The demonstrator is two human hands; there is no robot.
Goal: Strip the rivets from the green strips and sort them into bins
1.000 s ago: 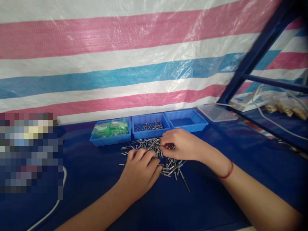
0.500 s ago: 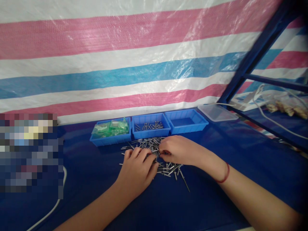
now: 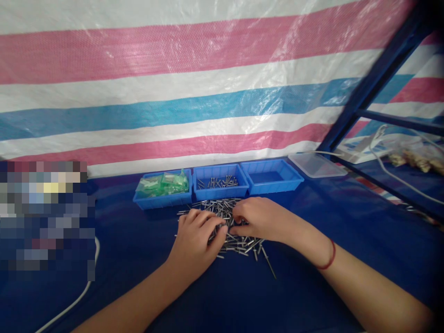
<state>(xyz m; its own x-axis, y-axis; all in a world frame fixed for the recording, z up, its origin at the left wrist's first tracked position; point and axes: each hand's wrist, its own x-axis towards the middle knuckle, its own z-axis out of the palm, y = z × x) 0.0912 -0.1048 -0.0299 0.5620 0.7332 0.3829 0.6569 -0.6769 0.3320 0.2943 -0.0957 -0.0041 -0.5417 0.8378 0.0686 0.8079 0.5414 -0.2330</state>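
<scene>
A pile of blind rivets, silver with thin pins, lies loose on the blue table in front of three blue bins. My left hand rests over the pile's left side, palm down. Its fingers are bent and its thumb stands apart; no rivet shows in its grip. At the right side my right hand reaches into the rivets with curled fingers, a gap showing between thumb and forefinger. Its other fingertips are hidden. The middle bin behind the pile contains several rivets.
The left bin holds green plastic packets. Beside the right bin lies a clear plastic lid. A striped sheet hangs behind, a blue metal frame rises at right, and a white cable runs at left.
The left hand's thumb and forefinger have spread apart, and its fingers have shifted slightly. On the right hand the gap between thumb and forefinger has widened. The whole view has shifted slightly.
</scene>
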